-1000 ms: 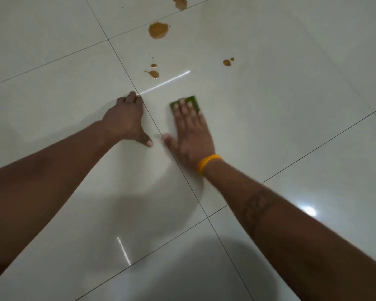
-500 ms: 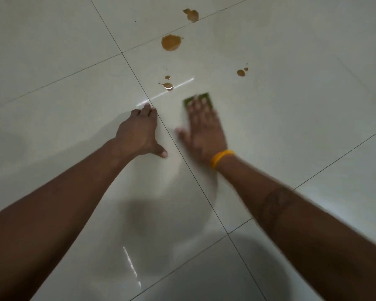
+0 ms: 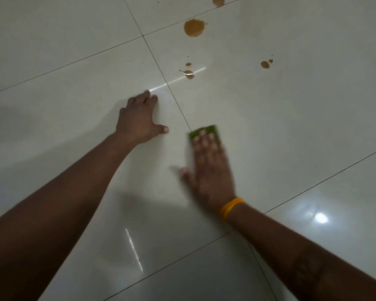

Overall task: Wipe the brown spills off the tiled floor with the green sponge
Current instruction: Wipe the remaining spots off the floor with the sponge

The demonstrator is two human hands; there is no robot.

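Both flat: right hand (image 3: 211, 170) presses green sponge (image 3: 204, 132) down, left hand (image 3: 139, 120) splayed on tiled floor (image 3: 291, 127).

Glossy pale tiled floor (image 3: 291, 127) with dark grout lines; brown spills (image 3: 194, 28) at the far side, green sponge (image 3: 204, 130) lying flat nearer.

Glossy, smooth pale tiled floor (image 3: 291, 118) that mirrored lamp glare, thin dark grout lines, wet-looking shiny brown spills (image 3: 194, 28) far, green sponge (image 3: 204, 130) matt, yellow rubbery wristband (image 3: 231, 207).
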